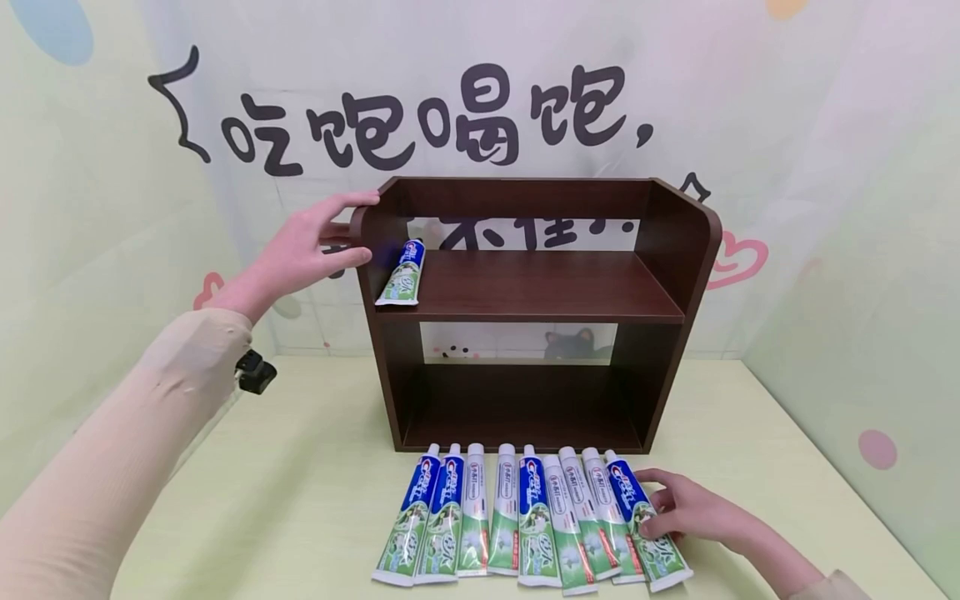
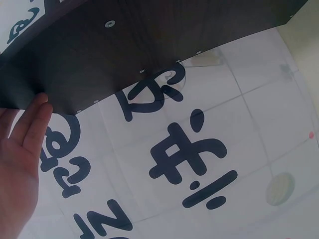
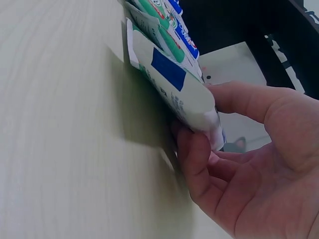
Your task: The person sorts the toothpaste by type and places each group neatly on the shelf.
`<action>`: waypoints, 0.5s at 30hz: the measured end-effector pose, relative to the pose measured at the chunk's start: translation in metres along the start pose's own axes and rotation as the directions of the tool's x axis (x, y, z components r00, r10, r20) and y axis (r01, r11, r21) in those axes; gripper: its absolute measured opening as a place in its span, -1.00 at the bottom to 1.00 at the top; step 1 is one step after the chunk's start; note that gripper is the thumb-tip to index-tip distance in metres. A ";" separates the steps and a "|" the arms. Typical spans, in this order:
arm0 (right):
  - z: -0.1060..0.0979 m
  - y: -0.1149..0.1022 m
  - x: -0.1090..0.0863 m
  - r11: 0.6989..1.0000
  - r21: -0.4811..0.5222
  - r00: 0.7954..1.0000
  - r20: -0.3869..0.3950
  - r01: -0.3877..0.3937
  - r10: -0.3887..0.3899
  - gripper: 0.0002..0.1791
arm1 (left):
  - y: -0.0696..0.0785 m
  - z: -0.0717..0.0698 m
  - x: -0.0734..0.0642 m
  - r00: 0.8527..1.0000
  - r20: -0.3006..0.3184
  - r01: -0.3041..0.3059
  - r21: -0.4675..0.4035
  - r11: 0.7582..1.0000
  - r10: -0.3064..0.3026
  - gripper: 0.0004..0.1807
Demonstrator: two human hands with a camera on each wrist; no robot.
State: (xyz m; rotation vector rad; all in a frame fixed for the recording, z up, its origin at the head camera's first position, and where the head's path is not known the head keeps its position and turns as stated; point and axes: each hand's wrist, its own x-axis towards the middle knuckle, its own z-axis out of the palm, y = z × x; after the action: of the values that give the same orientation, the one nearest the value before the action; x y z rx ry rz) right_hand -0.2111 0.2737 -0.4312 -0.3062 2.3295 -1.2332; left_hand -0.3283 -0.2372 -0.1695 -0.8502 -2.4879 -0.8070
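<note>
My left hand (image 1: 300,246) rests at the upper left side of a dark brown two-tier shelf (image 1: 528,318), fingers mostly straight against the side panel. In the left wrist view, that hand (image 2: 22,154) has its fingertips by the panel's outer face (image 2: 124,55). My right hand (image 1: 697,508) pinches the rightmost blue-and-green toothpaste tube (image 1: 647,525) at the end of a row. In the right wrist view, this tube (image 3: 174,84) is tilted, one long edge raised between thumb and fingers of the hand (image 3: 264,164). Another toothpaste tube (image 1: 405,273) leans at the upper tier's left end.
Several more tubes, blue-and-green (image 1: 405,525) and white-and-green (image 1: 504,517), lie side by side on the pale table (image 1: 262,467) in front of the shelf, caps toward it. A printed backdrop (image 1: 495,50) hangs behind. A black wrist device (image 1: 255,372) sits under the left sleeve.
</note>
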 end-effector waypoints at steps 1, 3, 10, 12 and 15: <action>0.000 0.000 0.000 1.000 0.002 1.000 -0.002 -0.003 0.003 -0.09 | 0.000 0.000 0.000 1.000 0.000 -0.001 0.001 1.000 0.001 -0.30; -0.001 0.000 0.001 1.000 0.008 1.000 -0.004 -0.008 0.008 -0.11 | 0.001 -0.001 0.000 1.000 0.000 -0.001 0.001 1.000 0.001 -0.30; -0.003 -0.001 0.000 1.000 0.018 1.000 0.016 -0.016 0.016 -0.30 | 0.002 -0.001 -0.001 1.000 0.007 0.009 0.001 1.000 -0.009 -0.30; -0.004 -0.001 0.000 1.000 0.021 0.999 0.031 -0.012 0.011 -0.33 | 0.003 -0.001 -0.001 1.000 0.008 0.012 -0.002 1.000 -0.012 -0.30; -0.004 -0.001 -0.001 1.000 0.025 0.999 0.049 -0.016 0.015 -0.36 | 0.003 -0.001 -0.001 1.000 0.010 0.016 -0.007 1.000 -0.015 -0.30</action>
State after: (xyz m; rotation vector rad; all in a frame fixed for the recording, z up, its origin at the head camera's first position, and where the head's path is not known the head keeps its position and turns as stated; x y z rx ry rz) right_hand -0.2127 0.2762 -0.4279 -0.3057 2.2694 -1.2337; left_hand -0.3255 -0.2364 -0.1678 -0.8402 -2.5048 -0.8188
